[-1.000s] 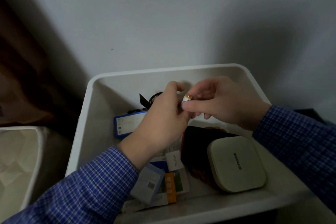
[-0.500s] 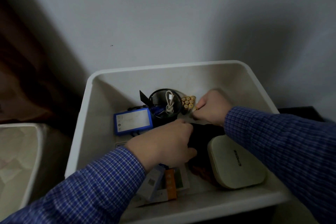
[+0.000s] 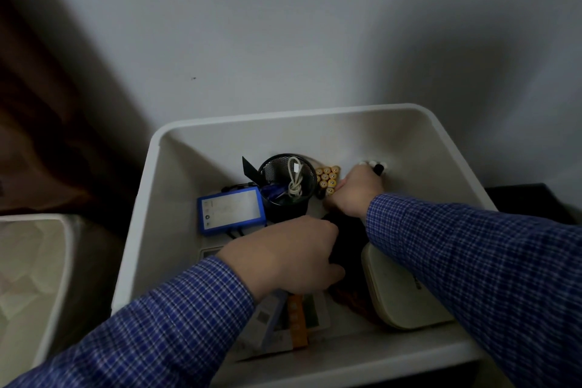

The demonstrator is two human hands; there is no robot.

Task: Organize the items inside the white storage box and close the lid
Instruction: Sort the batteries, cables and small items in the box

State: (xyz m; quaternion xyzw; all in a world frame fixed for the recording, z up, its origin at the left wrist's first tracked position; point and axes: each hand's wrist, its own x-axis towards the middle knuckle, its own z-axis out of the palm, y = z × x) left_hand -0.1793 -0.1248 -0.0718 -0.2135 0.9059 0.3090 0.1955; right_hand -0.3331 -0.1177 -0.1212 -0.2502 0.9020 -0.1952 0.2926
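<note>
Two hands reach into the open box. The right hand rests by the batteries near the far wall, its grip unclear. The left hand grasps a black item mid-box, beside the mesh cup.

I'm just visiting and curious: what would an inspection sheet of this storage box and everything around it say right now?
Surface: white storage box, open, no lid on it.
Job's things: black mesh cup upright beside a blue-edged device; yellow-topped batteries standing in a cluster; cream square case; small cartons at the near wall.
Clutter: dark item under the hands, unclear what.
Hands: left hand curled over the dark item; right hand by the batteries, its grip hidden.
Cables: white cord coiled in the cup.
Surroundings: pale wall behind; another white bin to the left.
</note>
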